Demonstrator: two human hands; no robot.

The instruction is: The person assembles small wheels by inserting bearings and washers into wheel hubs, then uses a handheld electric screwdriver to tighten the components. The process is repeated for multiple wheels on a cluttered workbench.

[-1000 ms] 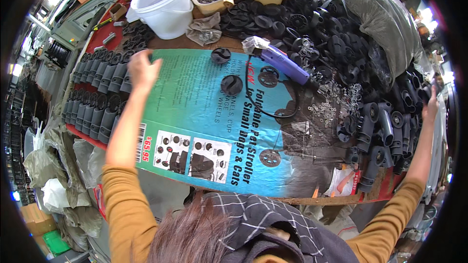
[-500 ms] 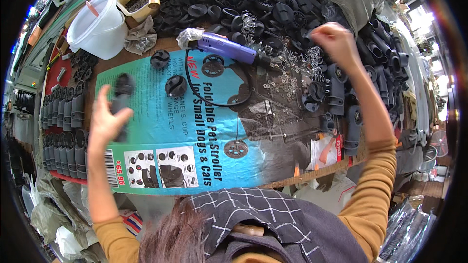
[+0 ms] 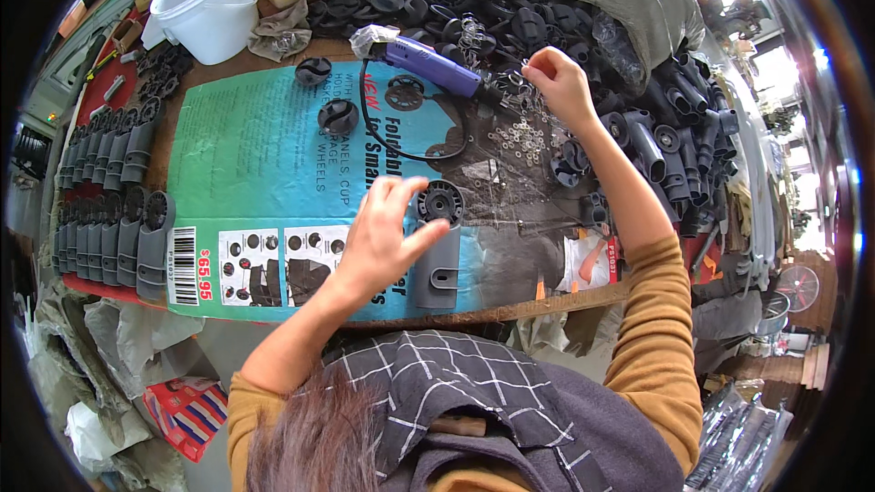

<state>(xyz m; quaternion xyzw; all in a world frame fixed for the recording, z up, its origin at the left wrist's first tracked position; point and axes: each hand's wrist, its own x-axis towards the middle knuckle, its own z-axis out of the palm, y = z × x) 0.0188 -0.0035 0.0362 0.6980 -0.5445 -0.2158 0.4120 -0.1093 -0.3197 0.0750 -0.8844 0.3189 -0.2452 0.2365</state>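
Note:
A dark grey plastic wheel bracket (image 3: 437, 260) lies on the printed cardboard sheet (image 3: 246, 182) in front of me, its round ribbed end pointing away. My left hand (image 3: 383, 237) is at its left side, thumb and fingers spread apart; the thumb reaches the bracket's edge, though I cannot tell if it presses on it. Over the loose metal hardware (image 3: 524, 141), my right hand (image 3: 561, 87) has its thumb and fingertips pinched together. What sits in that pinch is too small to make out. Beyond the bracket lies a purple power screwdriver (image 3: 433, 68) with a black cord.
Two black round knobs (image 3: 338, 116) sit on the sheet. Similar grey brackets (image 3: 137, 237) stand in rows at the left. A white bucket (image 3: 208, 18) is at the back left. Black plastic parts (image 3: 447, 0) are heaped at the back, grey tubular ones (image 3: 679, 141) at the right.
My left hand has come from the far left toward the middle, and the bracket now lies on the sheet there. My right hand has shifted left, over the metal hardware.

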